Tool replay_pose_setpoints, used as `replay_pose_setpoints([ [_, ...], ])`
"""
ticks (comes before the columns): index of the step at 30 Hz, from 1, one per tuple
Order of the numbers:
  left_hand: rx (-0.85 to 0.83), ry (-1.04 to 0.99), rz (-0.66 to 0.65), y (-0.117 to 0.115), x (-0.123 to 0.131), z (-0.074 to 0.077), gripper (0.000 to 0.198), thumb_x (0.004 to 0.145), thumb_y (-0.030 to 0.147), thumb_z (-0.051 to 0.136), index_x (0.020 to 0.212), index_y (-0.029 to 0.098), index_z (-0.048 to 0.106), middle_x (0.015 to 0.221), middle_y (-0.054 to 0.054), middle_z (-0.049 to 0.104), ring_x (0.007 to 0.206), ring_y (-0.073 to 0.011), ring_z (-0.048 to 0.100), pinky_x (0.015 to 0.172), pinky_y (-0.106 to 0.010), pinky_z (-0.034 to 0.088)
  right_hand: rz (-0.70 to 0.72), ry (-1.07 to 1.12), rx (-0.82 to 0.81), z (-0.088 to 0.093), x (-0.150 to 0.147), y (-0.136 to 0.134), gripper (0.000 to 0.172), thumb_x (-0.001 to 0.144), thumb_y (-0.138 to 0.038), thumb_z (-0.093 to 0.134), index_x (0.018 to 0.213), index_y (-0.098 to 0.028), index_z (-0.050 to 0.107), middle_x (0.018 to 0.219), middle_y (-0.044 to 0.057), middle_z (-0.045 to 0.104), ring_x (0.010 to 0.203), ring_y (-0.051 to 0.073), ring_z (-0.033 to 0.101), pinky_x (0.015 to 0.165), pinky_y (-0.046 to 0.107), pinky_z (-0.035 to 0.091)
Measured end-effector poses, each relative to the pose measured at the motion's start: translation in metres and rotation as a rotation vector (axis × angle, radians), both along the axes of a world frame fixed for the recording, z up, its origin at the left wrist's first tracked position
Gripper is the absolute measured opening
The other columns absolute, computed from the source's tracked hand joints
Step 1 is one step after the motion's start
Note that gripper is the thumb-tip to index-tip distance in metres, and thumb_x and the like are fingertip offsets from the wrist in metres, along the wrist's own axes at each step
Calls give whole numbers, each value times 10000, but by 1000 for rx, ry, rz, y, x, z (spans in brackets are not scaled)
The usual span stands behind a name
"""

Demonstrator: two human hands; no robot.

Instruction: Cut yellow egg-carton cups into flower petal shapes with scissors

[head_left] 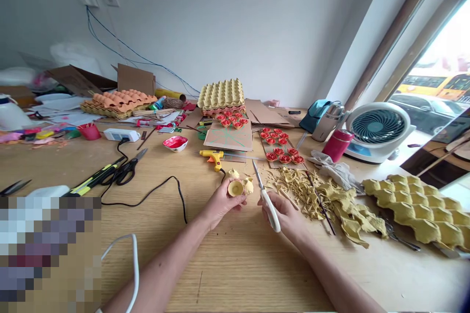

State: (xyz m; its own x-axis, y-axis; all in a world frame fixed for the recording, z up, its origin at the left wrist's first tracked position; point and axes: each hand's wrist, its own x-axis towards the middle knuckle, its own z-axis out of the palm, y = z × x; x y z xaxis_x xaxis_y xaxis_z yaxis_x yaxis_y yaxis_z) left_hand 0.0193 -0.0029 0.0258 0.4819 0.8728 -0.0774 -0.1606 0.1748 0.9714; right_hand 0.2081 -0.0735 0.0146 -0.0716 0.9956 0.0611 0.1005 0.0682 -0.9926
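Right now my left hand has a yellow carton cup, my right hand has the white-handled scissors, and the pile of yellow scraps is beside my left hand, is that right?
Not quite: the pile of yellow scraps is beside your right hand, as the head view shows. Your left hand does have a yellow carton cup, and your right the white-handled scissors.

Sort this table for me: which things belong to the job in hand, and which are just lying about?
Seemingly in the job:
yellow cup, in the left hand
white-handled cutting tool, in the right hand
yellow scraps nearby

Probably just lying about:
fan
red can
blue bag
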Motion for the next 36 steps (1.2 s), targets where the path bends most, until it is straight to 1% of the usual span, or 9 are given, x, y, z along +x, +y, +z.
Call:
replay_pose_setpoints([
  [3,0,-49,-14,1,-2,2,571,654,335,854,1086,208,503,1044,-36,671,850,-165,706,635,-207,524,-13,-193,90,3,-2,-2,340,896,-509,582,759,-200,544,676,-37,472,626,122,412,564,247,326],
  [7,100,-24,-42,5,-3,0,530,695,401,815,1068,204,494,1003,-35,664,800,-193,727,553,-219,531,-32,-413,175,5,-1,-3,288,934,-434,521,766,-200,533,692,-30,492,662,134,429,607,263,340],
  [9,118,2,-55,6,-3,0,514,699,389,813,1057,200,495,1017,-42,662,794,-197,730,512,-206,522,-44,-487,214,5,1,-3,254,935,-392,511,765,-203,515,683,-33,483,658,134,425,607,263,335],
  [13,55,-8,-62,3,-4,4,549,702,314,817,1122,202,481,1138,-65,646,889,-204,735,522,-167,520,-55,-588,251,2,5,-1,240,920,-346,518,735,-214,439,657,-42,458,634,131,416,597,262,320],
  [17,57,-28,-66,2,-5,6,550,724,322,798,1147,191,472,1201,-104,646,921,-218,734,491,-151,510,-70,-683,283,0,5,0,231,907,-330,523,737,-217,414,650,-44,471,614,131,420,608,266,311],
  [21,126,-1,-40,5,-5,3,541,702,374,810,1099,172,503,1108,-89,669,852,-209,728,461,-175,518,-84,-745,319,0,6,1,219,908,-326,521,754,-217,410,687,-34,517,638,139,450,638,273,321],
  [26,184,20,14,6,-4,3,546,674,405,825,1068,161,536,944,-46,676,791,-192,702,512,-220,549,-93,-835,348,-2,8,1,151,903,-307,541,819,-211,460,808,-3,581,736,164,517,720,298,353],
  [31,212,45,24,1,-3,8,544,669,418,821,1068,177,540,936,-40,679,763,-178,682,580,-257,569,-84,-907,374,-1,8,0,117,891,-300,561,866,-211,489,873,18,603,818,193,561,774,323,362],
  [36,274,90,13,0,-2,4,481,688,383,804,1041,191,540,966,-41,670,801,-189,663,559,-244,551,-90,-924,384,0,7,-2,133,908,-343,549,907,-216,510,907,38,620,865,218,579,797,339,372],
])
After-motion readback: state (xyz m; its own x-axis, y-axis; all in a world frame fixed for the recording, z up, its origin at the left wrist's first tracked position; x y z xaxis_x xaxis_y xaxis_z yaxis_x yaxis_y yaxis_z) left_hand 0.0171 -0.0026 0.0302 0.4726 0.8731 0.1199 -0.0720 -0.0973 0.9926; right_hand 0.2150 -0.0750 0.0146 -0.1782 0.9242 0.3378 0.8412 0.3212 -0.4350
